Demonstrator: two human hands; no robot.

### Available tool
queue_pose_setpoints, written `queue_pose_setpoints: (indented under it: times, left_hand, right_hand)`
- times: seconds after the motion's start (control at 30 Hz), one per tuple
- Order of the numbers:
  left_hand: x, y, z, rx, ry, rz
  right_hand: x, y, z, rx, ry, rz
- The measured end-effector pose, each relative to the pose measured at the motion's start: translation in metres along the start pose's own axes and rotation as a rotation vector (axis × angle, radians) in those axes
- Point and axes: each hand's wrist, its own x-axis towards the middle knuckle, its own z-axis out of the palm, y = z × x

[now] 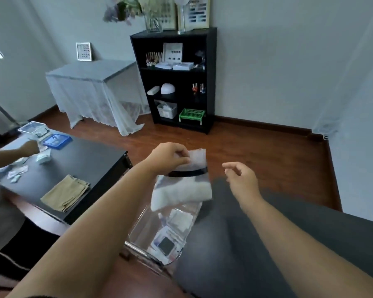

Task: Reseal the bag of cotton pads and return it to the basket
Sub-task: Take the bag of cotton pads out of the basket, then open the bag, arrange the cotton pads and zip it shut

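Bag of cotton pads (181, 186) pinched top-edge in left grip (168, 157); right grip (238, 176) spread, clear beside.

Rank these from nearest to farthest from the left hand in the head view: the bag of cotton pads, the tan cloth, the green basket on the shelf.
1. Bag of cotton pads: pinched at its top by the left hand.
2. Tan cloth: folded on the dark table, off to the left.
3. Green basket: across the floor, on the black bookshelf's bottom shelf.
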Motion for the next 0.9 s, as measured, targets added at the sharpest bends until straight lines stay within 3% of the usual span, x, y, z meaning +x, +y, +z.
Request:
queue_pose_setpoints:
  times: [0.13,0.23,0.33,0.43,0.53,0.6,0.73,0.8,0.9]
  left_hand:
    - [0.002,0.057,0.03,-0.029,-0.027,0.071]
    - [-0.005,0.096,0.058,-0.117,-0.044,0.132]
    - [-0.018,0.124,0.094,-0.16,-0.117,0.171]
    - [-0.03,0.142,0.132,-0.154,-0.197,0.202]
    - [-0.039,0.151,0.157,-0.245,-0.338,0.241]
    - [-0.039,0.15,0.159,-0.492,-0.387,0.193]
    - [-0.023,0.135,0.147,-0.862,-0.208,-0.057]
    - [-0.018,0.136,0.154,-0.858,-0.346,-0.156]
    - [-0.021,0.156,0.18,-0.794,-0.565,-0.118]
  right_hand:
    - [-0.009,0.01,-0.038,0.126,-0.128,0.315]
    - [-0.011,0.013,-0.07,0.386,-0.133,0.507]
    - [-0.011,0.022,-0.111,0.612,-0.106,0.583]
    - [-0.015,0.033,-0.145,0.681,-0.035,0.55]
    - [-0.023,0.04,-0.173,0.626,-0.082,0.524]
    - [-0.03,0.042,-0.192,0.534,-0.188,0.525]
    - [-0.046,0.038,-0.229,0.222,-0.397,0.412]
    - [-0.054,0.031,-0.245,0.076,-0.546,0.322]
    - [-0.062,0.021,-0.263,0.007,-0.717,0.222]
